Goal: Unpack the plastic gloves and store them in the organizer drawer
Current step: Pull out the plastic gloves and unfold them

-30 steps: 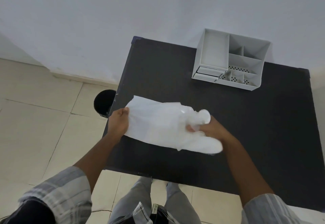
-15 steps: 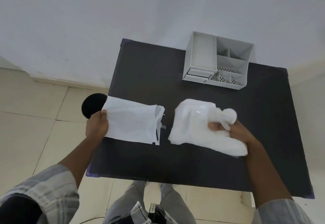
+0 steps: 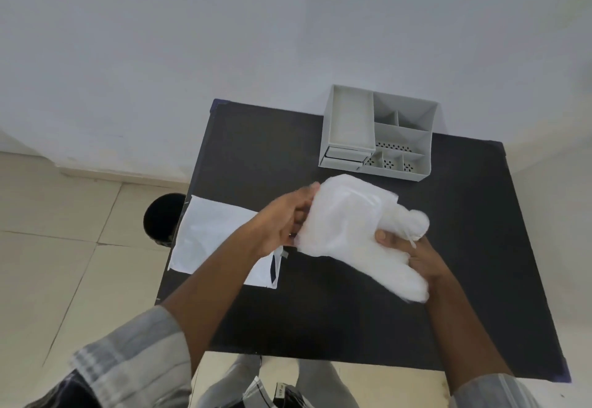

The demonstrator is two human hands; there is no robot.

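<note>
Head view: the right hand (image 3: 416, 257) is clenched on the bundle of plastic gloves (image 3: 358, 231) above the tabletop (image 3: 480, 247). The left hand (image 3: 282, 221), fingers half curled, touches the bundle's left edge, perhaps pinching it.

Plaid sleeves, grey and white, pushed up past forearms: left sleeve (image 3: 134, 362), right sleeve (image 3: 493, 391). Both hands (image 3: 282, 221) bare. Grey trousers (image 3: 224, 385) below the table edge.
</note>
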